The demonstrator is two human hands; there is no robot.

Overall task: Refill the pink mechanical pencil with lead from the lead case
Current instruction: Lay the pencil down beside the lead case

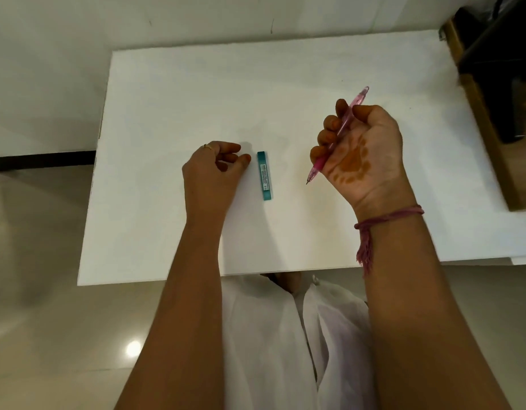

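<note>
I have the pink mechanical pencil up off the white worktop in my right hand, palm turned toward me, the fingers curled round the barrel and the thumb pressed over it near the upper part; the tip points down toward me and the cap end sticks out past the fingers, away from me. As I judge it, the step in hand is getting the pencil ready to open — so I would keep the barrel steady and leave that cap end exposed, since the other hand has to pull it off without the grip shifting. My left hand rests on the worktop, loosely curled and holding nothing. The teal lead case lies flat just beside its fingertips, to their right and not touching as far as I can tell — it sits between the two hands, well clear of the pencil's tip. I'd pick it up only after the cap is off, and tip it gently, for the leads will likely snap easily.
</note>
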